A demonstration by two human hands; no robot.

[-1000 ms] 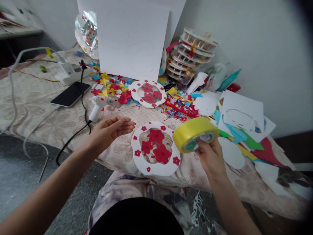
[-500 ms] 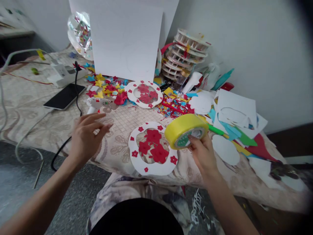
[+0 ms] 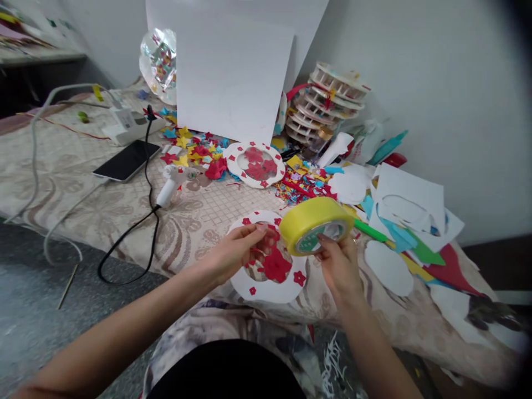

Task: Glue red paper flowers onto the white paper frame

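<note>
My right hand grips a wide roll of yellow tape by its lower rim and core, holding it tilted above the table. My left hand reaches in from the left with its fingers pinched together right beside the roll; whether they hold a tape end is not visible. Under both hands lies a white paper ring with small red flowers on its rim and larger red flowers in its middle. A second ring of the same kind lies farther back.
A black phone and a white glue gun with a black cord lie at the left. Coloured paper scraps cover the middle. White sheets pile up at the right. A big white board and stacked white rings stand at the back.
My left hand swung out to the left, then came back right and closed its fingers beside the tape roll. The roll in my right hand stayed nearly in place.
</note>
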